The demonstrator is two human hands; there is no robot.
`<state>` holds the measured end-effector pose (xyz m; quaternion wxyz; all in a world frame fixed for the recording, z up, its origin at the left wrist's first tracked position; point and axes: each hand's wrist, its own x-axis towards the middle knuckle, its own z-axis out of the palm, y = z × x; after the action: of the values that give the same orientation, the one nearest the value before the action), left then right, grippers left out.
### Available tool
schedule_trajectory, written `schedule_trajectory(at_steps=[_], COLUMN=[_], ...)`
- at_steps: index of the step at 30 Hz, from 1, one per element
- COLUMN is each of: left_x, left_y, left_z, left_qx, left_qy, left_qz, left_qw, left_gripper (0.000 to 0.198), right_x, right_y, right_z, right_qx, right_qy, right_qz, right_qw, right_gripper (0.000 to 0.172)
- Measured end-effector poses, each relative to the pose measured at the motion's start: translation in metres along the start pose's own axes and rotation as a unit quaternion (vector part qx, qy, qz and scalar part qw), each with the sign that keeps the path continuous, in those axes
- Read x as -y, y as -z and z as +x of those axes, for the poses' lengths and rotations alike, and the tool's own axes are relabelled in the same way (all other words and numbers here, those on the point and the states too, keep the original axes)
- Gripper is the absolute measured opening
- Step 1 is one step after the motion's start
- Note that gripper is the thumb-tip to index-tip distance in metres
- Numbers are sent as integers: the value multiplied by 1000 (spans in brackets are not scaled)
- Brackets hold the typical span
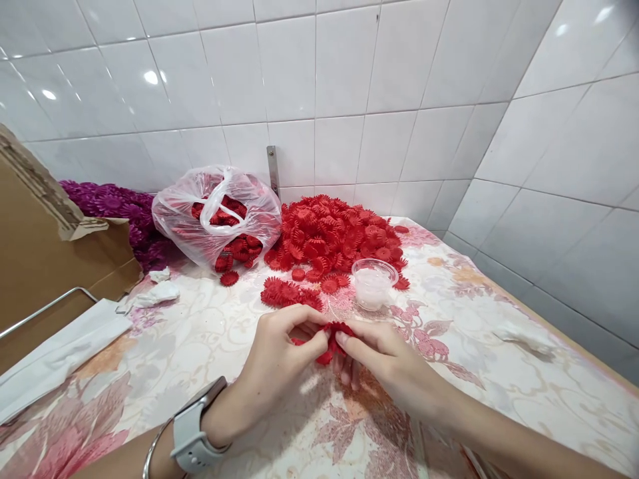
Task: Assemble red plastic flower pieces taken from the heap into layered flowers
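Between my two hands is a red artificial flower head [329,356], low over the table's front middle. My left hand [287,342] pinches its left side with thumb and fingers. On the other side my right hand [372,352] grips it, the thumb pressed on its top. Fingers cover much of the flower. Just beyond my hands lies a short row of red flower heads [289,293]. A clear plastic cup [373,286] with whitish contents stands behind my right hand. Farther back rises a big heap of red flower heads [339,229].
A tied clear plastic bag [174,213] of red flower heads sits left of the heap. Purple flowers [112,203] and a cardboard box [54,266] are at the left. Crumpled white tissue [157,293] lies on the floral tablecloth [200,332]. Tiled walls [339,60] bound the back and right.
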<state>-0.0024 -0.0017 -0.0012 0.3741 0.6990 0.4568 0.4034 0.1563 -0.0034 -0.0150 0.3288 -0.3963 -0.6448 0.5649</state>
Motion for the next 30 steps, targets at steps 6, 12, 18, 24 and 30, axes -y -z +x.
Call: schedule_trajectory(at_steps=[6, 12, 18, 24, 30], left_x=[1, 1, -2, 2, 3], left_y=[0, 2, 0, -4, -5], left_z=[3, 4, 2, 2, 3], left_qx=[41, -44, 50, 101, 85], left_qy=[60, 52, 74, 70, 112], left_qz=[-106, -115, -108, -155, -196], left_qw=[992, 991, 990, 980, 970], left_gripper=[11, 18, 14, 12, 15], right_x=[5, 2, -1, 1, -4], right_y=[5, 10, 10, 8, 14], right_z=[4, 6, 5, 5, 8], right_qx=[-57, -100, -116, -42, 41], right_qy=[2, 9, 46, 47, 68], right_qz=[-18, -14, -12, 73, 61], right_qw=[998, 995, 992, 995, 995], right_gripper=[25, 37, 41, 37, 39])
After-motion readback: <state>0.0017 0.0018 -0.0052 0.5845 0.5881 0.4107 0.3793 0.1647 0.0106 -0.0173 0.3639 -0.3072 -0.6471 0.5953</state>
